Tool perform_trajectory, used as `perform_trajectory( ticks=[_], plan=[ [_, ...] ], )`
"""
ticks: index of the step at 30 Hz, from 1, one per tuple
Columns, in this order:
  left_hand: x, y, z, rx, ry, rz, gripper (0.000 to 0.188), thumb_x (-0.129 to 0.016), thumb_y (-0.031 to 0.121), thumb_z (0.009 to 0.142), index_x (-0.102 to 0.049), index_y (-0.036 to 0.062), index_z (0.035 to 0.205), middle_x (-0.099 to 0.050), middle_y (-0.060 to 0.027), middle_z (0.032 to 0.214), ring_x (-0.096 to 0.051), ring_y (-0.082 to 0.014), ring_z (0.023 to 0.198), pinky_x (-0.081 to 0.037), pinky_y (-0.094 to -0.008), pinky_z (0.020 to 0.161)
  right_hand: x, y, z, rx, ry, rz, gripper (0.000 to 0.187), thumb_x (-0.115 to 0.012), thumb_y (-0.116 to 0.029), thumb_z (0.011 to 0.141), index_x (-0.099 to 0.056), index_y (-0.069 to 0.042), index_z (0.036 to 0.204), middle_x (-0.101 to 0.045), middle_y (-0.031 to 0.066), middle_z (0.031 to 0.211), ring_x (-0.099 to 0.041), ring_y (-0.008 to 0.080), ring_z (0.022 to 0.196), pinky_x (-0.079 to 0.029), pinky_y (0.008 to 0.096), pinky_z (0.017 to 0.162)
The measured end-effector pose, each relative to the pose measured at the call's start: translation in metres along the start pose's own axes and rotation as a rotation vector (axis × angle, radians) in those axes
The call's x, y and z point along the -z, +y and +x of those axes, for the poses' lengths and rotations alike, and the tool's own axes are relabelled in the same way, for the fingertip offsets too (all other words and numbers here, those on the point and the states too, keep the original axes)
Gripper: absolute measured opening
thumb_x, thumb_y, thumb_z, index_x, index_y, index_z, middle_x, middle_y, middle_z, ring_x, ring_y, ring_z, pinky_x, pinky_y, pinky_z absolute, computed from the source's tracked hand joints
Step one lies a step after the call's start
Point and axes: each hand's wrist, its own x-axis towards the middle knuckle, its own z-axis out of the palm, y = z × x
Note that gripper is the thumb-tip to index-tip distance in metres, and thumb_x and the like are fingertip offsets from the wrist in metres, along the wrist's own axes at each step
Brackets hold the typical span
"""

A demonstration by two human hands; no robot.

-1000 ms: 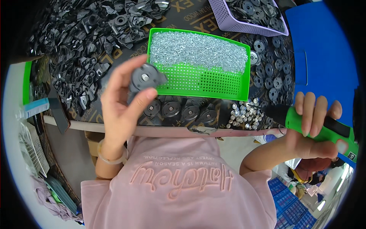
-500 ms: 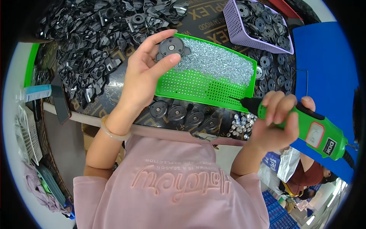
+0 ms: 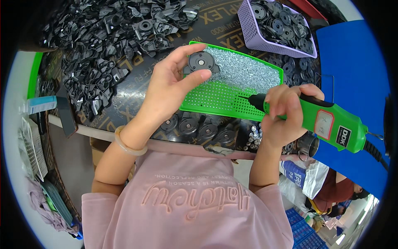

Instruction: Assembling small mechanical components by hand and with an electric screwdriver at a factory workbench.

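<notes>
Round black plastic part (image 3: 195, 68), with a bright metal centre and side lugs: held up in front of the left end of a green perforated plastic tray (image 3: 215, 98). Left hand (image 3: 168, 83) clamped on its left side, thumb below, fingers above and behind. Right hand (image 3: 286, 110) wrapped around a green-and-black electric screwdriver (image 3: 333, 118); dark bit points left across the tray's bare near section, apart from the part. The two hands stand apart.

Tray contents: small silver screws (image 3: 251, 70), heaped along the far side. Nearer edge of the black printed bench (image 3: 134, 99): a row of similar round black parts (image 3: 207, 131); small silver caps (image 3: 253, 139) just beside, partly hidden by the right wrist. Beyond the tray, right: lilac plastic basket (image 3: 249, 37) filled with black discs (image 3: 284, 27). Left: large spread of angular black plastic pieces (image 3: 99, 62).
</notes>
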Motion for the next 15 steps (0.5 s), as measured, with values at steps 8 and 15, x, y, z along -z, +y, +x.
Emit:
perform_trajectory(
  ticks=[8, 15],
  plan=[
    [-0.002, 0.001, 0.006, 0.004, -0.096, 0.015, 0.049, -0.072, 0.0, 0.088, -0.054, -0.0019, 0.133, -0.063, -0.0079, 0.123, -0.059, -0.0116, 0.112, -0.047, -0.0253, 0.096, 0.003, 0.011, 0.002, 0.018, 0.052, -0.089, 0.034, -0.065, 0.006, 0.086, -0.046, -0.003, 0.112, -0.052, 0.0042, 0.066, -0.046, 0.0107, 0.047, -0.041, 0.0263, 0.047],
    [0.0, 0.003, 0.005, 0.014, -0.107, 0.044, 0.049, -0.072, -0.001, 0.087, -0.054, -0.0014, 0.133, -0.062, -0.0077, 0.126, -0.057, -0.0124, 0.115, -0.045, -0.026, 0.098, 0.006, 0.013, 0.003, 0.018, 0.048, -0.072, 0.033, -0.065, 0.005, 0.087, -0.045, -0.003, 0.112, -0.053, 0.0049, 0.067, -0.046, 0.0104, 0.048, -0.041, 0.0263, 0.047]
  ],
)
